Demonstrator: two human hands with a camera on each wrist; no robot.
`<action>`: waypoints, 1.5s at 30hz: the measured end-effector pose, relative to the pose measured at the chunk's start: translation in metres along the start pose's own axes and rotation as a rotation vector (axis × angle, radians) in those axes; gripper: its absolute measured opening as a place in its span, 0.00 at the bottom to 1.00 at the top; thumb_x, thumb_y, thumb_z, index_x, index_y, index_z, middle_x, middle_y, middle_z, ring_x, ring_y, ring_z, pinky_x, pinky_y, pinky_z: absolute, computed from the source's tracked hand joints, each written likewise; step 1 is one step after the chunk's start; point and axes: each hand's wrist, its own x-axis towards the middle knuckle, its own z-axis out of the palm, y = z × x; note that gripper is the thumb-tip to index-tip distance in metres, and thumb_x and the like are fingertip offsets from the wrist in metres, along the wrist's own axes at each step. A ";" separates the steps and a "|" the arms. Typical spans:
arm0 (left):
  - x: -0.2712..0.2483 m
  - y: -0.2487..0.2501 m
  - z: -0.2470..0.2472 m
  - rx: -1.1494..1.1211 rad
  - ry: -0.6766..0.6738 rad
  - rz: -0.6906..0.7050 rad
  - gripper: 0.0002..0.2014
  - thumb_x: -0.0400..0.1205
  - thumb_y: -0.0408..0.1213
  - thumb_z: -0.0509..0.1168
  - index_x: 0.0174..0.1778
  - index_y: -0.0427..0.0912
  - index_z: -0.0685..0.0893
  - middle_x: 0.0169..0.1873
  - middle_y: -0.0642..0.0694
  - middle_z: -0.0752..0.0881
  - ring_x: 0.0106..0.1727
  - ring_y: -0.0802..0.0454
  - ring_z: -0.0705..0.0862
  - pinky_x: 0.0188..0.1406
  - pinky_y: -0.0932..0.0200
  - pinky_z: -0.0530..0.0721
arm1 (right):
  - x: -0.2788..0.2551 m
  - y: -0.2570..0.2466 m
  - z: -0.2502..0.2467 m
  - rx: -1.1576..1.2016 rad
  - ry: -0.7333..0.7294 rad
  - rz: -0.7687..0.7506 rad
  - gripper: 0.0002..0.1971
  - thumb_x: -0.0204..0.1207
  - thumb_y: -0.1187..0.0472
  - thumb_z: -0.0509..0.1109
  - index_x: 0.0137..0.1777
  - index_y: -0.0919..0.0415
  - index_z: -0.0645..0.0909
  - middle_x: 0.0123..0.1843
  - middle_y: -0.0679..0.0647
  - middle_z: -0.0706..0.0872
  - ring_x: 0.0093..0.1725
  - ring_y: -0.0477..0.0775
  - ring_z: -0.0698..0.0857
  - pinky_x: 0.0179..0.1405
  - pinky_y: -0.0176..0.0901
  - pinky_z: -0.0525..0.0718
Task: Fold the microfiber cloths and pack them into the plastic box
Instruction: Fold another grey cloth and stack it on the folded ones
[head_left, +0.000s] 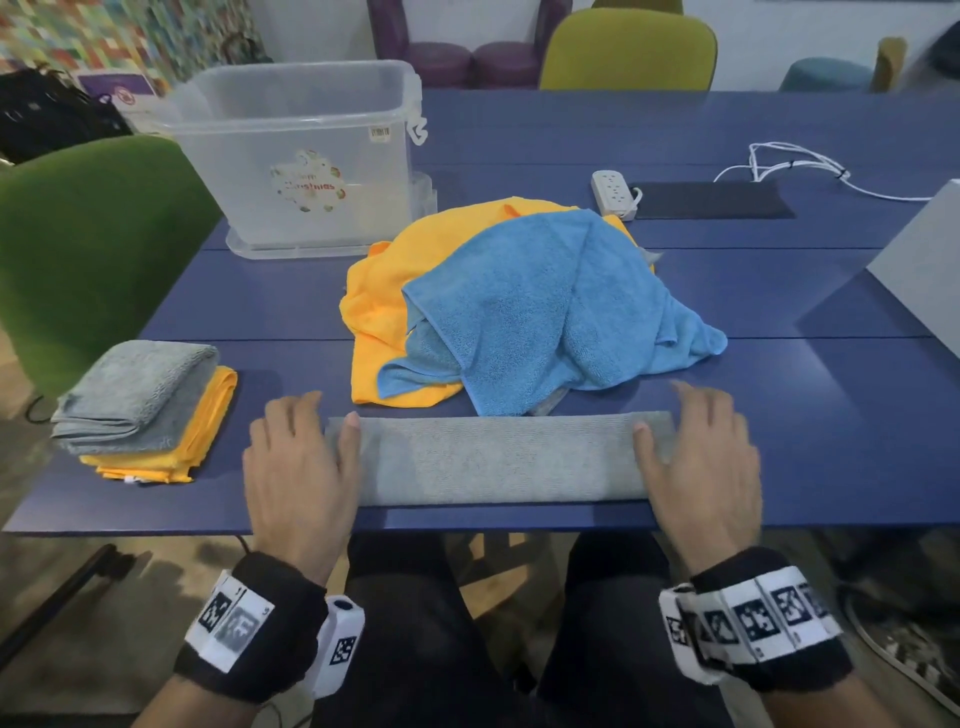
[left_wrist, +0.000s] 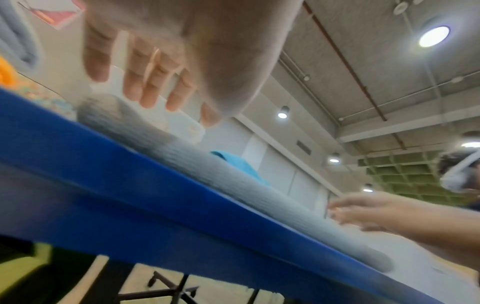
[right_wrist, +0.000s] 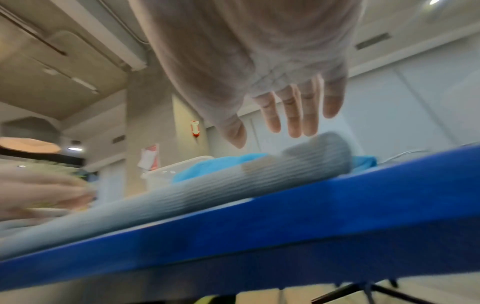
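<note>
Head view: grey cloth (head_left: 498, 457) strip between flat hands, fingers (head_left: 291, 415) straight, empty

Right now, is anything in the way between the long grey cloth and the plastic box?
Yes. The loose orange cloth and blue cloth lie heaped between the grey cloth and the plastic box.

Loose cloth pile (head_left: 519, 306) blocks mid bench (head_left: 779, 415), just behind the grey strip (head_left: 498, 457). Bare bench lies between pile and folded stack (head_left: 145, 405), up to the plastic box (head_left: 296, 150); its top is open.
</note>
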 end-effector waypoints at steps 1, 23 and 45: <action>-0.006 0.007 0.000 -0.039 0.025 0.108 0.20 0.91 0.44 0.58 0.72 0.35 0.79 0.68 0.35 0.80 0.68 0.33 0.78 0.62 0.34 0.80 | -0.008 -0.011 0.003 0.037 0.028 -0.116 0.25 0.82 0.53 0.67 0.78 0.59 0.72 0.74 0.59 0.77 0.71 0.63 0.76 0.66 0.61 0.78; -0.014 -0.021 0.033 -0.009 -0.412 0.125 0.38 0.88 0.64 0.35 0.92 0.47 0.49 0.91 0.53 0.46 0.91 0.53 0.42 0.90 0.40 0.42 | -0.024 0.020 0.047 -0.140 -0.275 -0.235 0.31 0.89 0.44 0.35 0.91 0.52 0.47 0.92 0.51 0.47 0.90 0.51 0.43 0.89 0.59 0.40; 0.009 0.000 -0.015 -0.406 -0.400 -0.494 0.19 0.70 0.42 0.83 0.46 0.41 0.81 0.43 0.43 0.87 0.46 0.42 0.87 0.45 0.41 0.88 | -0.055 -0.108 0.092 -0.006 -0.291 -0.585 0.32 0.89 0.46 0.47 0.90 0.58 0.56 0.91 0.53 0.53 0.90 0.54 0.49 0.88 0.60 0.50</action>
